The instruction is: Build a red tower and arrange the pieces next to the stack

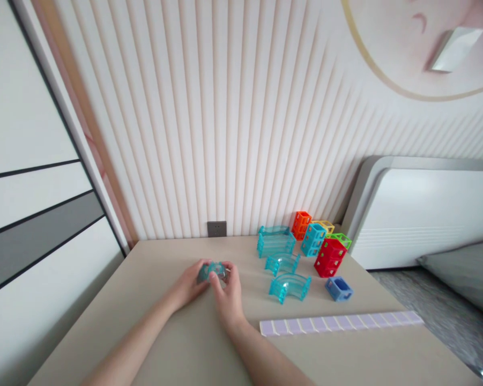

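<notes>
A see-through teal toy track piece (pixel 216 268) is held just over the tabletop between both hands. My left hand (pixel 193 283) has its fingers closed round the piece's left side. My right hand (pixel 229 292) grips the right side, its thumb pressed on the near face. The fingers cover much of the piece, so its full shape is hidden. To the right of the hands lie two curved teal track pieces (pixel 282 262) (pixel 289 287), one nearer than the other. Behind them sit straight teal track pieces (pixel 275 244).
Block stacks stand at the back right: orange (pixel 301 225), light blue (pixel 313 239) and red (pixel 330 257), with yellow (pixel 324 227) and green (pixel 341 240) ones behind. A blue block (pixel 339 288) sits nearer. A lilac strip (pixel 341 323) lies along the right side of the table (pixel 177 343).
</notes>
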The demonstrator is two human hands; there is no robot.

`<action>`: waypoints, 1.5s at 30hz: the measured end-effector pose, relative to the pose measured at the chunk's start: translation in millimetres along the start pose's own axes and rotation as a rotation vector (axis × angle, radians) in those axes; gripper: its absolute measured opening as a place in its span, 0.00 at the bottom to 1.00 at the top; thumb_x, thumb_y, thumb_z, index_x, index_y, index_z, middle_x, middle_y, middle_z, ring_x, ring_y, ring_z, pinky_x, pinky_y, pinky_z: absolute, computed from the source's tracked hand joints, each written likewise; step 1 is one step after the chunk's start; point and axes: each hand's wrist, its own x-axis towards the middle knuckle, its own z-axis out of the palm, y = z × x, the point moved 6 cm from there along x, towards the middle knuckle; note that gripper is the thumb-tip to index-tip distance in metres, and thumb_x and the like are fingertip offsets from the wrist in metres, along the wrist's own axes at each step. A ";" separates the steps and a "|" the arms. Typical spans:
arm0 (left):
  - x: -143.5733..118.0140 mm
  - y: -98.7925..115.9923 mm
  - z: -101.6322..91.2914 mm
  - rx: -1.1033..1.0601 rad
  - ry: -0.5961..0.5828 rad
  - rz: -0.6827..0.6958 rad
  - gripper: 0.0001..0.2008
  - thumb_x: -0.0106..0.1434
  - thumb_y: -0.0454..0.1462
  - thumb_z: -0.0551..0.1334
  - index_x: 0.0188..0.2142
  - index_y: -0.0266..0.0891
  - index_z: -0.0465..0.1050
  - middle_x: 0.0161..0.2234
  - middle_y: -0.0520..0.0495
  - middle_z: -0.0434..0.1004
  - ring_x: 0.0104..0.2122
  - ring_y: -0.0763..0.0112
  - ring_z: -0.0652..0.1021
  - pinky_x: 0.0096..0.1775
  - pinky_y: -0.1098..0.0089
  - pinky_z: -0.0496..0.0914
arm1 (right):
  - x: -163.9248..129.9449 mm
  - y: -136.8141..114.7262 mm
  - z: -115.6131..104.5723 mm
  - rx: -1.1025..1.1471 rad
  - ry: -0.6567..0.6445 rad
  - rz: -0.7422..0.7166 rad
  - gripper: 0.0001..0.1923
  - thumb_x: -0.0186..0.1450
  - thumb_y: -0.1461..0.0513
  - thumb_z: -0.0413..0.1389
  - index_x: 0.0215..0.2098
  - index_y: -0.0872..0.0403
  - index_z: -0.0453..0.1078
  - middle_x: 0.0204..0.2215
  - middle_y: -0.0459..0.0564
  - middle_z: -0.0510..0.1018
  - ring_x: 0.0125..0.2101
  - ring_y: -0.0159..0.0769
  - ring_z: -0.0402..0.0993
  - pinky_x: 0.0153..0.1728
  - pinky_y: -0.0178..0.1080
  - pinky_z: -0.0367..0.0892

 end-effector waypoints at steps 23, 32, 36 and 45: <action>-28.9 13.4 0.5 -0.094 -0.035 -0.001 0.35 0.59 0.31 0.65 0.65 0.45 0.60 0.62 0.39 0.69 0.61 0.56 0.71 0.62 0.52 0.66 | -1.7 3.6 2.3 -0.394 -0.198 -0.025 0.27 0.59 0.62 0.62 0.57 0.51 0.70 0.52 0.55 0.79 0.53 0.51 0.74 0.57 0.51 0.66; -28.8 13.4 1.4 -0.075 -0.043 -0.004 0.31 0.59 0.28 0.62 0.62 0.45 0.66 0.59 0.42 0.72 0.59 0.58 0.73 0.62 0.53 0.66 | -8.3 -1.1 5.1 -0.567 -0.200 -0.114 0.28 0.64 0.60 0.59 0.62 0.55 0.69 0.59 0.63 0.72 0.59 0.60 0.68 0.60 0.59 0.63; -25.7 8.0 0.2 -0.059 -0.005 -0.018 0.28 0.61 0.32 0.63 0.61 0.42 0.67 0.58 0.39 0.73 0.58 0.55 0.74 0.61 0.52 0.67 | -17.5 -27.7 6.9 -0.534 -0.222 -0.274 0.25 0.68 0.62 0.54 0.63 0.52 0.67 0.60 0.60 0.71 0.60 0.52 0.67 0.61 0.56 0.63; 66.2 -1.6 28.0 0.020 0.058 -0.001 0.29 0.60 0.37 0.67 0.61 0.41 0.65 0.58 0.40 0.72 0.59 0.52 0.73 0.61 0.50 0.66 | -53.9 -78.6 18.3 -0.309 -0.454 -0.583 0.30 0.65 0.70 0.52 0.64 0.47 0.60 0.53 0.54 0.76 0.52 0.44 0.73 0.55 0.47 0.69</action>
